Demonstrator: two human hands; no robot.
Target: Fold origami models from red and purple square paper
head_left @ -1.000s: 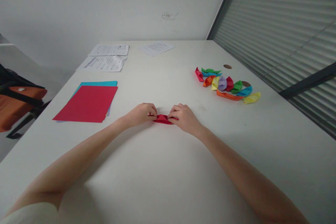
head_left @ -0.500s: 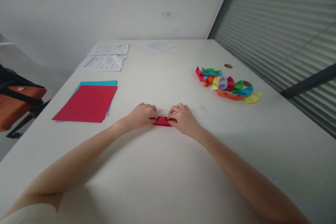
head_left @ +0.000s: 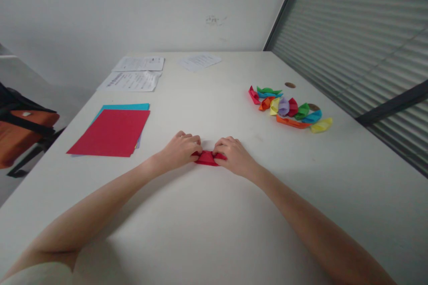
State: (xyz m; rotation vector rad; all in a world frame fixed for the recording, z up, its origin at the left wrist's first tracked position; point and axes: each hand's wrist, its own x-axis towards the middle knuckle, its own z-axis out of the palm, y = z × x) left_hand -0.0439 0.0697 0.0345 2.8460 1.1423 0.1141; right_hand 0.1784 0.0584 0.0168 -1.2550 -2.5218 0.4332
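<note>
Two bare hands meet over a narrow, folded piece of red paper (head_left: pixel 207 158) on a smooth white tabletop (head_left: pixel 214 222), the left hand (head_left: pixel 182 149) at one end and the right hand (head_left: pixel 234 156) at the other. The fingers of both are bent and drawn in to the thumbs with next to no gap, each hand pinching its own end of the paper; how the fingertips sit underneath cannot be made out. Between the hands a short middle stretch of the red piece shows, its long near edge facing the person and roughly level from side to side. The work looks like shaping or pressing folds, and it seems to call for a matched grip, with equal pressure left and right so that neither end twists or slides ahead of the other. Thumbs are best moved lightly along the layers, since thin paper can crease in the wrong place and may tear if the ends are pulled apart. Bracing the near edge against the tabletop would likely steady the piece, and a look at the exposed middle for bulges should tell whether the layers lie true. Off to the left, well apart from the hands, lies a stack of flat coloured paper sheets (head_left: pixel 112 132), red on top and blue at the far edge; beyond the right hand sits a cluster of small, folded, many-coloured paper pieces (head_left: pixel 283 107)
</note>
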